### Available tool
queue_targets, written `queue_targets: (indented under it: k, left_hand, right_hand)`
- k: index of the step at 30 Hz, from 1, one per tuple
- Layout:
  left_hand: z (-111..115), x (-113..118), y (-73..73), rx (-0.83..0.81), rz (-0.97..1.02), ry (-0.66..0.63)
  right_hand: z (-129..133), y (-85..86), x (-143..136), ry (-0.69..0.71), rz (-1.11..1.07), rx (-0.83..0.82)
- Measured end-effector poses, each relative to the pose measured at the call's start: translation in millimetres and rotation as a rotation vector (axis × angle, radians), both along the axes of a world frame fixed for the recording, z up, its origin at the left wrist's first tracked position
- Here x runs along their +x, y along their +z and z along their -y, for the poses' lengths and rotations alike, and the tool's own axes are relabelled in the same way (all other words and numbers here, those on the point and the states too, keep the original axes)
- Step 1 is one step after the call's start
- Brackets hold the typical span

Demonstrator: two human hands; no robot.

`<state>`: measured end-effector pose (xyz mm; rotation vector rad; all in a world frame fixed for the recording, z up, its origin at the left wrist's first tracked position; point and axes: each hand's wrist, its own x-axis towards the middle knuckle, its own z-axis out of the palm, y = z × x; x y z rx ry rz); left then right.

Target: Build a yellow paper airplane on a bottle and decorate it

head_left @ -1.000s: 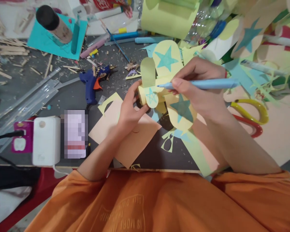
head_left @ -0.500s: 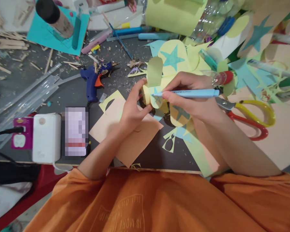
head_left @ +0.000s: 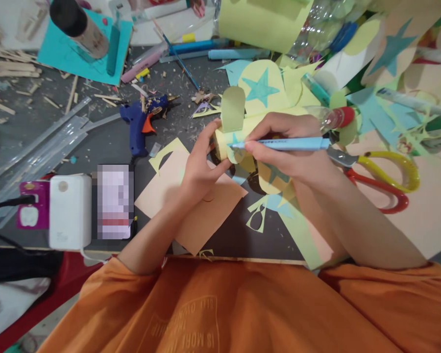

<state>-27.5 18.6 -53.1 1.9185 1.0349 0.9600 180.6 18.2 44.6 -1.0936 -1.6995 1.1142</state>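
A plastic bottle wrapped in pale yellow paper (head_left: pixel 221 146) lies on its side, its red cap (head_left: pixel 343 117) to the right. Paper flaps stand out from it, one upright near its left end and a large one with a blue-green star (head_left: pixel 260 87). My left hand (head_left: pixel 202 169) grips the left end between thumb and fingers. Pinched in my right hand (head_left: pixel 284 135) is a light blue marker (head_left: pixel 297 143), its tip against a small flap that bears a partly hidden blue star. The right hand covers the middle of the bottle.
Left of the hands lie a blue glue gun (head_left: pixel 141 122), clear glue sticks (head_left: pixel 44 162), a white power bank (head_left: pixel 70 211) and a phone (head_left: pixel 113 201). Scissors (head_left: pixel 382 181) lie at the right by my forearm. Peach paper (head_left: pixel 191 201) is under my left wrist. Scraps surround the bottle.
The marker has shifted slightly, its tip still on the small flap. The whole view has moved a little; both hands keep their holds.
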Motion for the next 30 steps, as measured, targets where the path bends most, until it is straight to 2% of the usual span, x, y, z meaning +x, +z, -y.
queue_targets:
  k: [8,30]
  left_hand:
    - [0.2,0.2,1.4,0.011,0.008,0.010]
    - [-0.1,-0.3,-0.3,-0.016,0.004,-0.003]
  right_hand:
    - [0.5,-1.5,0.9,-0.015,0.039,-0.042]
    - [1.0,-1.4,0.4,-0.033,0.056,-0.019]
